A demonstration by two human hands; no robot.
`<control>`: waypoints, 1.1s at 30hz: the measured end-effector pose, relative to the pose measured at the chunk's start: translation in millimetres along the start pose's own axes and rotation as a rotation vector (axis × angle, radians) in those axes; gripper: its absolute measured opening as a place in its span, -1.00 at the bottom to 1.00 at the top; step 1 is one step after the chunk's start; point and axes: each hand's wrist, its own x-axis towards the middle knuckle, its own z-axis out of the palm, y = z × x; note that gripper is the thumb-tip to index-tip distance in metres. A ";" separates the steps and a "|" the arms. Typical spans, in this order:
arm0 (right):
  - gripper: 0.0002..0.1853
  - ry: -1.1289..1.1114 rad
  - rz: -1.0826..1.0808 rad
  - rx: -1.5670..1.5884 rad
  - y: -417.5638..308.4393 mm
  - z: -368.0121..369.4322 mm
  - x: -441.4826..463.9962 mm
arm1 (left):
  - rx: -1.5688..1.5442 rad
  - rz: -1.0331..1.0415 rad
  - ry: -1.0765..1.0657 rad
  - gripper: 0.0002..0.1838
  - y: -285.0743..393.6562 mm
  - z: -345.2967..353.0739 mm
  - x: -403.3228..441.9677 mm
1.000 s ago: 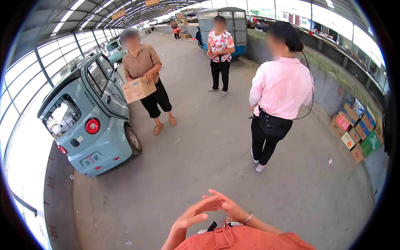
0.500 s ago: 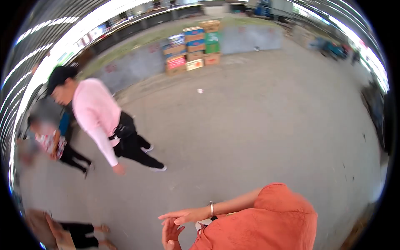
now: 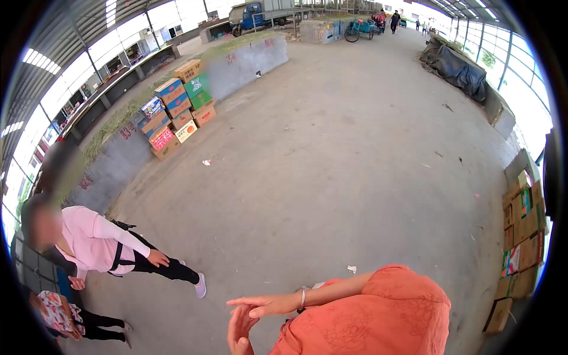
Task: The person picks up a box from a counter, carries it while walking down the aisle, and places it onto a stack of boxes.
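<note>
My right hand (image 3: 267,305), with a silver bracelet (image 3: 303,297) at the wrist, reaches leftward from a short orange sleeve (image 3: 402,290). Its fingers are stretched out and it holds nothing. Just below it is my left hand (image 3: 239,329), raised with loosely bent fingers apart and no object visible in it. The hands overlap in view near the fingertips; whether they touch I cannot tell. Part of my left hand and its forearm are hidden or out of frame.
A person in pink (image 3: 97,236) stands at left, with another in a patterned top (image 3: 56,310) below. Stacked cartons (image 3: 177,109) lean by a low concrete wall (image 3: 248,62). More cartons (image 3: 523,231) are at right. A blue truck (image 3: 251,16) and a tricycle (image 3: 360,28) stand far off.
The view has turned right: the stacked cartons and the pink-clad person now sit farther left, and cartons at the right edge have come into view. My hands keep nearly the same pose.
</note>
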 end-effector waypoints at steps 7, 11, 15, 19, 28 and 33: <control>-0.16 -0.007 0.026 -0.215 10.2 50.0 15.3 | -0.037 0.051 0.005 -0.11 -10.8 -51.2 -44.6; -0.09 -0.085 0.026 -0.239 33.0 73.3 37.0 | -0.049 0.092 0.021 -0.11 -15.8 -79.8 -68.0; -0.02 -0.180 -0.012 -0.421 47.2 91.7 46.5 | -0.063 0.111 0.064 -0.13 -20.1 -100.4 -94.6; 0.01 -0.224 0.070 -0.619 48.7 106.6 46.6 | -0.088 0.133 0.101 -0.14 -30.0 -115.9 -115.7; 0.01 -0.333 0.375 -0.677 32.0 123.0 55.4 | -0.096 0.041 0.177 -0.10 -21.4 -117.8 -142.2; -0.03 -0.511 0.152 -1.011 65.1 105.7 91.7 | -0.054 0.050 0.306 -0.17 -15.6 -122.0 -158.0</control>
